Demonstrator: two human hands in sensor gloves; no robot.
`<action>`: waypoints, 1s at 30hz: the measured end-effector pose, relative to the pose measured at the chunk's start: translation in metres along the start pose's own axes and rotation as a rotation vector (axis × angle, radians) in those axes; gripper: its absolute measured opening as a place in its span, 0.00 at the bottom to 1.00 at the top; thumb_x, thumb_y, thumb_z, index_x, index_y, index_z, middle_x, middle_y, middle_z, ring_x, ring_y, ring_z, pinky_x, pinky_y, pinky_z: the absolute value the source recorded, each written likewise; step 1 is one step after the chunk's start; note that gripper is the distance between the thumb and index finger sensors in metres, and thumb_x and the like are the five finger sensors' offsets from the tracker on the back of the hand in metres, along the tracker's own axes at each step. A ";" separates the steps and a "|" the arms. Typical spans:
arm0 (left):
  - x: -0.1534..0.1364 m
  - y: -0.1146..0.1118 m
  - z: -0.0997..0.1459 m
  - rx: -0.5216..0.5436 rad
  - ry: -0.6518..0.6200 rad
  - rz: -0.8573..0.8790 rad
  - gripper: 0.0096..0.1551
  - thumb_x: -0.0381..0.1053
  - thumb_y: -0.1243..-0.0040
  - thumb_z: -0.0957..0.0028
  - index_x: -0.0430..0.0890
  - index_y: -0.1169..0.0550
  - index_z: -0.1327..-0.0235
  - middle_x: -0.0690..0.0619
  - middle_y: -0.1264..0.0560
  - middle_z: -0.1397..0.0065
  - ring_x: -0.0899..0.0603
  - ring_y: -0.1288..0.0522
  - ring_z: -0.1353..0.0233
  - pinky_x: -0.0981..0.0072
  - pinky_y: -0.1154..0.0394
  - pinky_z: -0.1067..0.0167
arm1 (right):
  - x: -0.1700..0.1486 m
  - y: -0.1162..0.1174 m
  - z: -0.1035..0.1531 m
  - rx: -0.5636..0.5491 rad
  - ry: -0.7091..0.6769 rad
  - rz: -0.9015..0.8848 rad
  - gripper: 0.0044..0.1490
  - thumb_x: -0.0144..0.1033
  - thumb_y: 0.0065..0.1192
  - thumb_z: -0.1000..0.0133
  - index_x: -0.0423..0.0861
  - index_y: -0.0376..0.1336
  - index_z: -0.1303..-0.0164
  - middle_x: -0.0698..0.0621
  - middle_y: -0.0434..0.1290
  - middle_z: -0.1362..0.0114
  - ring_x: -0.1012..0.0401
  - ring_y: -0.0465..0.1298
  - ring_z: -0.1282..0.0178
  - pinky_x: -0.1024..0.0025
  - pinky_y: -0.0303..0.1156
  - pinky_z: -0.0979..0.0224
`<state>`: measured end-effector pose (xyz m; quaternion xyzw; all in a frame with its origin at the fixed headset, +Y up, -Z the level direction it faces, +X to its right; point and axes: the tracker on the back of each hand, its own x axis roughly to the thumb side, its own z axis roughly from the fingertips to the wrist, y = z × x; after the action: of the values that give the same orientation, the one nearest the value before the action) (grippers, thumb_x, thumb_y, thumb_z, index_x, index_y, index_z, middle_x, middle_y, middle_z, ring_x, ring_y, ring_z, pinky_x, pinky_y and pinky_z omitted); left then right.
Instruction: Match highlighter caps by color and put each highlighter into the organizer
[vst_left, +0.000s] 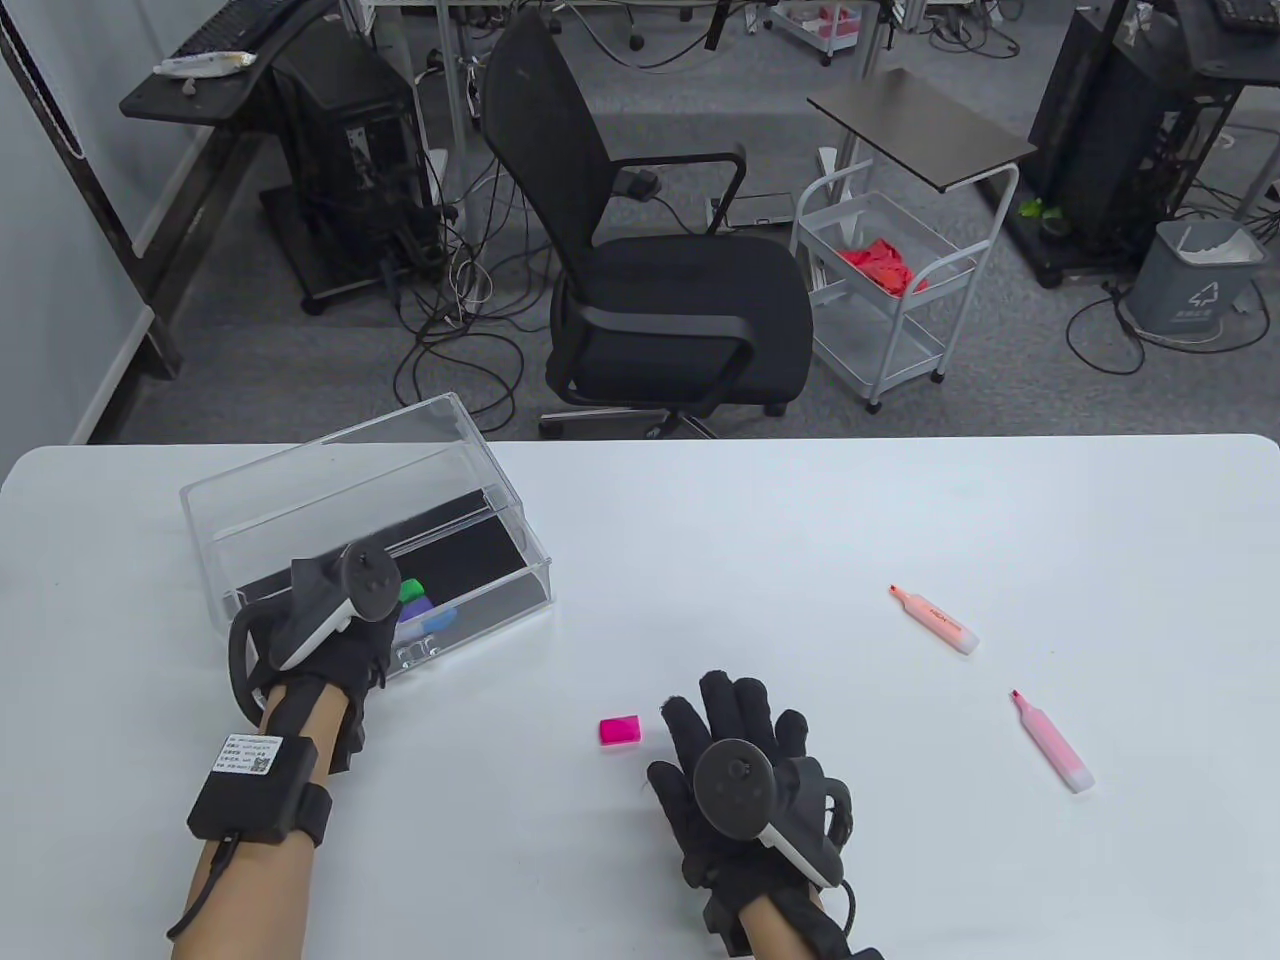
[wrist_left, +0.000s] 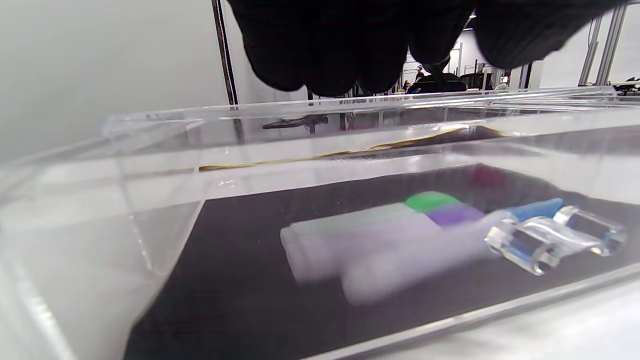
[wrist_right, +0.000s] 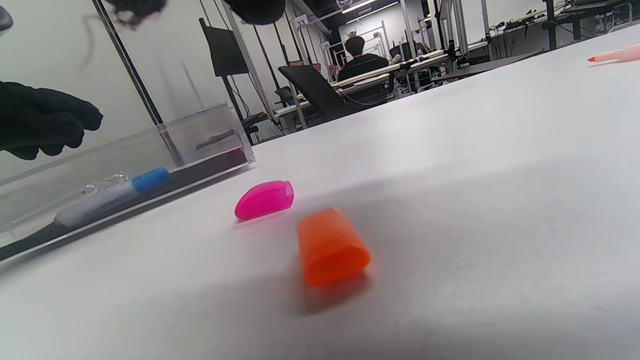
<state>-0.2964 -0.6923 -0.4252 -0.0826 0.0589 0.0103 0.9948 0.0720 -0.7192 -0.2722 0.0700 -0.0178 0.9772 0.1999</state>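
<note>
A clear acrylic organizer (vst_left: 300, 500) with a black floor stands at the table's left. Inside it lie three capped highlighters, green (wrist_left: 430, 201), purple (wrist_left: 452, 215) and blue (wrist_left: 535, 209). My left hand (vst_left: 345, 640) hovers over the organizer's front edge, its fingers (wrist_left: 345, 55) holding nothing. A pink cap (vst_left: 619, 730) lies loose mid-table. My right hand (vst_left: 735, 710) is spread flat just right of it, covering an orange cap (wrist_right: 332, 247) that lies on the table and shows only in the right wrist view. Two uncapped highlighters lie at the right, one orange-tipped (vst_left: 935, 620) and one pink-tipped (vst_left: 1052, 742).
White table (vst_left: 760, 540) with its far edge near the organizer's back. Beyond it stand a black office chair (vst_left: 650, 260), a white cart (vst_left: 880, 280) and desks. A person sits far off in the right wrist view.
</note>
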 end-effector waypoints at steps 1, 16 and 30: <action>0.000 0.001 0.002 0.006 -0.019 0.006 0.43 0.68 0.54 0.47 0.60 0.49 0.19 0.58 0.47 0.17 0.41 0.43 0.16 0.49 0.40 0.19 | 0.000 0.000 0.000 0.000 -0.002 0.000 0.42 0.55 0.52 0.50 0.56 0.52 0.23 0.49 0.40 0.13 0.47 0.36 0.14 0.30 0.31 0.24; 0.028 0.001 0.073 0.040 -0.167 0.130 0.52 0.80 0.57 0.53 0.63 0.55 0.18 0.58 0.58 0.12 0.40 0.58 0.10 0.43 0.49 0.18 | 0.004 0.010 -0.002 0.035 -0.007 0.003 0.42 0.55 0.52 0.50 0.56 0.52 0.23 0.49 0.40 0.13 0.47 0.36 0.14 0.30 0.31 0.24; 0.048 -0.006 0.132 0.018 -0.207 0.146 0.52 0.80 0.57 0.52 0.62 0.55 0.17 0.57 0.59 0.12 0.39 0.60 0.10 0.42 0.50 0.18 | -0.002 0.013 -0.004 0.046 0.012 -0.025 0.41 0.54 0.53 0.50 0.56 0.53 0.23 0.50 0.40 0.13 0.48 0.36 0.14 0.30 0.31 0.24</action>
<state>-0.2335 -0.6755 -0.3009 -0.0676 -0.0380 0.0908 0.9928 0.0683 -0.7321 -0.2768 0.0688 0.0067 0.9752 0.2104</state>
